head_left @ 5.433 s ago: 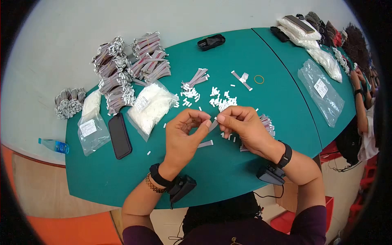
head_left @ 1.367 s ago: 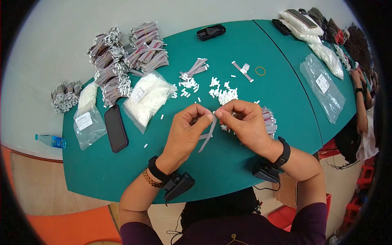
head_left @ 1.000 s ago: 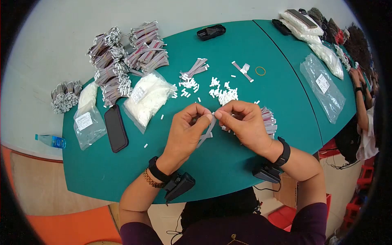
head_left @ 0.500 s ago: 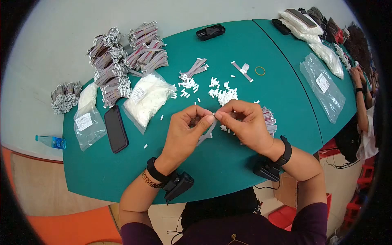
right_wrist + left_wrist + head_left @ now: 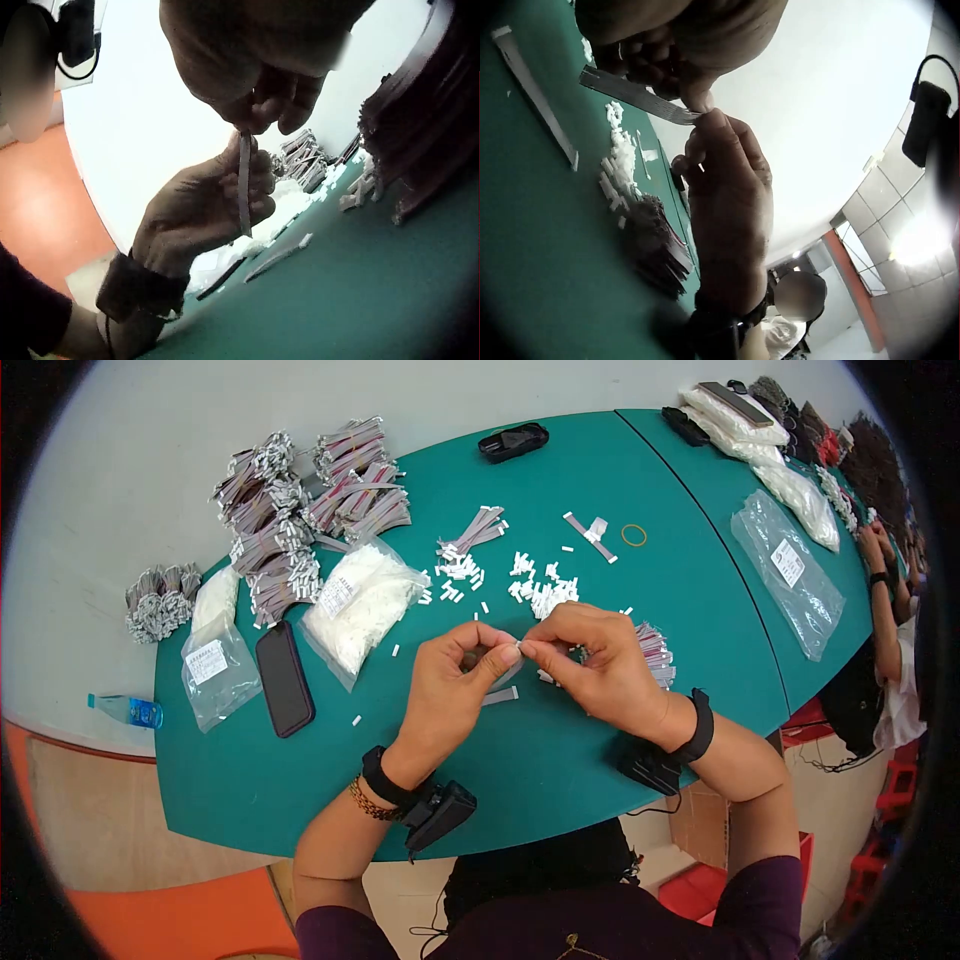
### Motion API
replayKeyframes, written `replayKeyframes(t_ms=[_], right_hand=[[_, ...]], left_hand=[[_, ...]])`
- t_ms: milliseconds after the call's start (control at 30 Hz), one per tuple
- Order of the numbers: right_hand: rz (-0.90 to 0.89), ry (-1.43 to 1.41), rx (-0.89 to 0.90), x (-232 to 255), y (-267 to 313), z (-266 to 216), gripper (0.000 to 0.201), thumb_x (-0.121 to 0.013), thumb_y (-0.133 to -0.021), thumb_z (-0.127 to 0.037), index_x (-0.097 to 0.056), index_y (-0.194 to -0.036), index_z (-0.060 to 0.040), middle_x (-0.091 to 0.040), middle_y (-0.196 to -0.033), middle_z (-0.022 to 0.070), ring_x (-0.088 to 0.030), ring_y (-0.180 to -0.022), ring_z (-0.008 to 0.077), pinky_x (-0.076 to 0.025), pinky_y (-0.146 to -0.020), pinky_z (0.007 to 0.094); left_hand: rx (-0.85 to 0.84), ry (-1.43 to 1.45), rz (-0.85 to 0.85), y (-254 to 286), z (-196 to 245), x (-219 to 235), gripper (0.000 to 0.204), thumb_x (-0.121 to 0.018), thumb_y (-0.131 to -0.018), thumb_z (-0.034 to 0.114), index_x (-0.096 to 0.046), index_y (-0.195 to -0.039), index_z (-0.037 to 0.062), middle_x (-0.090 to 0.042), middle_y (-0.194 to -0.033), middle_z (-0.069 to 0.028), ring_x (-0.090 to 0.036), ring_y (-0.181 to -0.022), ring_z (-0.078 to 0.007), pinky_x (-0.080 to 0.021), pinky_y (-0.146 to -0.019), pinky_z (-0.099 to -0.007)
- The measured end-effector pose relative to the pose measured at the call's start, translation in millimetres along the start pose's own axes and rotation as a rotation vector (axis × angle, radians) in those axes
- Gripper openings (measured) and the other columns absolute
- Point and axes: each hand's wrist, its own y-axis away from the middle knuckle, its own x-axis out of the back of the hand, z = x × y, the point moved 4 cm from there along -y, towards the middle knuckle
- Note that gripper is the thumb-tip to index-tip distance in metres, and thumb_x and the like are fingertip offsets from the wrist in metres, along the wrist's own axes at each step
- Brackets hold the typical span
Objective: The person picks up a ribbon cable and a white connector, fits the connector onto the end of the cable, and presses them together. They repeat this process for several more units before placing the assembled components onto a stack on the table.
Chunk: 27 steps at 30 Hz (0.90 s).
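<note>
In the head view my left hand (image 5: 447, 678) and right hand (image 5: 597, 670) meet fingertip to fingertip over the table. Between them both pinch one end of a flat grey ribbon cable (image 5: 641, 96), where a speck of white shows. The cable's free part hangs down past the left hand's fingers (image 5: 264, 184), plain in the right wrist view. A second ribbon cable (image 5: 501, 696) lies on the green table just below the hands. Beyond the fingertips is a pile of small white connector pieces (image 5: 553, 598). A stack of ribbon cables (image 5: 655, 657) sits beside the right hand, partly hidden by it.
Bundled ribbon cables (image 5: 275, 520) are heaped at the back left. A bag of white pieces (image 5: 362, 610) and a phone (image 5: 285, 678) lie left of the hands. Farther off are a rubber band (image 5: 633, 535), a black pouch (image 5: 513, 442) and a clear plastic bag (image 5: 787, 575).
Both hands stay pinched together. The held cable's tail, hanging in the open between them earlier, has swung back toward the left hand, uncovering the cable on the table. The right hand has turned slightly.
</note>
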Motion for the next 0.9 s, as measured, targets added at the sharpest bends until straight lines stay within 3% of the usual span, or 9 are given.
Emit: replayKeyframes(t_ms=[133,233,400,533,633,733,767,900], right_hand=[[-0.039,-0.164,-0.209,3,-2,5,0.011,-0.066,-0.081,-0.010,-0.063,-0.079,0.0002,-0.055,-0.062,0.0008,-0.045,-0.055,0.0049,-0.037,-0.049,0.0230],[-0.109,-0.106,-0.227,3,-4,5,0.014,-0.066,-0.082,-0.014,-0.064,-0.080,-0.0005,-0.054,-0.062,-0.0016,-0.044,-0.056,0.0031,-0.036,-0.049,0.0222],[-0.127,-0.282,-0.287,1,-4,6,0.018,-0.065,-0.085,-0.019,-0.065,-0.087,-0.0010,-0.058,-0.069,-0.0014,-0.047,-0.059,0.0033,-0.038,-0.051,0.0208],[-0.037,-0.458,-0.275,0,-7,4,0.023,-0.063,-0.087,-0.022,-0.064,-0.096,-0.0009,-0.062,-0.080,-0.0005,-0.053,-0.069,0.0031,-0.042,-0.058,0.0195],[-0.148,-0.447,-0.286,-6,-2,3,0.023,-0.061,-0.088,-0.022,-0.062,-0.097,-0.0003,-0.063,-0.085,0.0008,-0.055,-0.075,0.0041,-0.044,-0.064,0.0199],[-0.236,-0.607,-0.289,-19,3,3,0.021,-0.060,-0.089,-0.020,-0.061,-0.092,0.0003,-0.063,-0.083,0.0017,-0.056,-0.074,0.0049,-0.045,-0.065,0.0205],[-0.213,-0.585,-0.306,-20,4,4,0.020,-0.057,-0.091,-0.019,-0.060,-0.086,-0.0005,-0.061,-0.074,0.0011,-0.054,-0.066,0.0045,-0.043,-0.059,0.0205],[-0.263,-0.476,-0.396,-11,3,8,0.024,-0.055,-0.091,-0.022,-0.060,-0.081,-0.0017,-0.054,-0.060,-0.0009,-0.048,-0.055,0.0040,-0.039,-0.051,0.0196]], left_hand=[[-0.067,-0.052,-0.011,-2,14,0,0.016,-0.064,-0.086,0.018,-0.060,-0.089,0.0025,-0.058,-0.079,0.0036,-0.050,-0.072,-0.0024,-0.039,-0.065,-0.0177],[-0.082,-0.076,-0.025,-3,21,1,0.017,-0.064,-0.087,0.019,-0.060,-0.091,0.0027,-0.058,-0.079,0.0034,-0.049,-0.072,-0.0026,-0.039,-0.065,-0.0180],[-0.035,0.055,-0.073,-2,17,3,0.017,-0.063,-0.087,0.019,-0.059,-0.092,0.0032,-0.057,-0.081,0.0023,-0.049,-0.074,-0.0037,-0.038,-0.065,-0.0190],[-0.033,0.195,0.005,-5,12,10,0.015,-0.063,-0.087,0.018,-0.059,-0.090,0.0037,-0.057,-0.080,0.0022,-0.048,-0.073,-0.0044,-0.038,-0.065,-0.0191],[-0.067,0.230,0.062,-2,15,7,0.017,-0.063,-0.087,0.020,-0.060,-0.088,0.0030,-0.057,-0.078,0.0024,-0.049,-0.074,-0.0036,-0.039,-0.067,-0.0183],[-0.096,0.235,0.090,1,18,0,0.019,-0.061,-0.088,0.022,-0.059,-0.089,0.0030,-0.055,-0.078,0.0028,-0.047,-0.072,-0.0040,-0.037,-0.065,-0.0183],[-0.093,0.228,0.093,1,17,-1,0.019,-0.061,-0.089,0.022,-0.059,-0.089,0.0031,-0.055,-0.078,0.0029,-0.047,-0.071,-0.0042,-0.037,-0.064,-0.0185],[-0.018,0.203,-0.003,-3,10,0,0.021,-0.058,-0.091,0.023,-0.058,-0.088,0.0024,-0.053,-0.076,0.0034,-0.046,-0.070,-0.0035,-0.036,-0.062,-0.0187]])
